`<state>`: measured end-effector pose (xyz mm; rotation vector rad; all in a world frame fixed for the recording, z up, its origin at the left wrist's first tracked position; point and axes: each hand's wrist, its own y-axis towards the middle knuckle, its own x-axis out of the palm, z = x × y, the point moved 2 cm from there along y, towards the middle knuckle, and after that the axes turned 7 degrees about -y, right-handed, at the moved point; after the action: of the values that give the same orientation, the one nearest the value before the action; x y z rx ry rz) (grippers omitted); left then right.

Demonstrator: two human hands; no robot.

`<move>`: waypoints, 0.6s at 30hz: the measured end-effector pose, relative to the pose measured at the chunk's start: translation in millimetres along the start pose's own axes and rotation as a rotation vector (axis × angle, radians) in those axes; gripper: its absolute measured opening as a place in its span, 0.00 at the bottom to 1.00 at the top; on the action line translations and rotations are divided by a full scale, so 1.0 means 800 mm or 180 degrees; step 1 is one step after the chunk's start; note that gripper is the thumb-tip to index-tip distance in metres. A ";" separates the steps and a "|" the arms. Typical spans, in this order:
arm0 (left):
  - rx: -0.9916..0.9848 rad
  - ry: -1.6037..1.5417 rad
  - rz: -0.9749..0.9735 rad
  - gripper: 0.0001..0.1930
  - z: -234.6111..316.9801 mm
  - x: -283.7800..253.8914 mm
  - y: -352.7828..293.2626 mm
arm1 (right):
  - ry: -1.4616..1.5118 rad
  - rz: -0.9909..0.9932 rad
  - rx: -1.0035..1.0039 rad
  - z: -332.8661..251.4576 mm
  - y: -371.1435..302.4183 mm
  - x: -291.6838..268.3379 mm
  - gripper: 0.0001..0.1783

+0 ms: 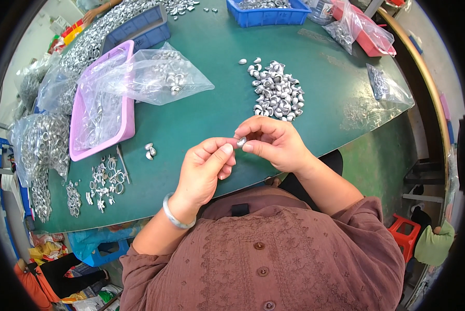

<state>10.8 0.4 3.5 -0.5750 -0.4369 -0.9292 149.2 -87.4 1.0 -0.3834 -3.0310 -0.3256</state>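
One silver piece (241, 141) within pinched right hand (276, 142), closed left hand (200, 168) alongside, green tabletop (201, 122) below, red stool (401, 239) beyond.

Your shirt (227, 254) is matt, crinkled cloth. Your metal pieces (279, 92) look glossy, the table (206, 46) smooth, the basket (129, 118) plastic.

Free lane: green tabletop (231, 101) between clear bag (152, 78) and metal-piece pile (279, 90); obstruction, left: lilac basket (129, 123), bag extending over its rim; obstruction, far end: blue bin (271, 18)
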 end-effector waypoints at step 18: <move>-0.0901 -0.1188 -0.0324 0.09 -0.004 -0.011 0.009 | -0.1724 0.0182 -0.1091 -0.017 0.003 0.008 0.13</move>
<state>12.6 7.2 -5.9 -0.9999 -0.6793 -0.9908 143.8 -86.3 15.2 -0.6764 -3.4704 -0.8733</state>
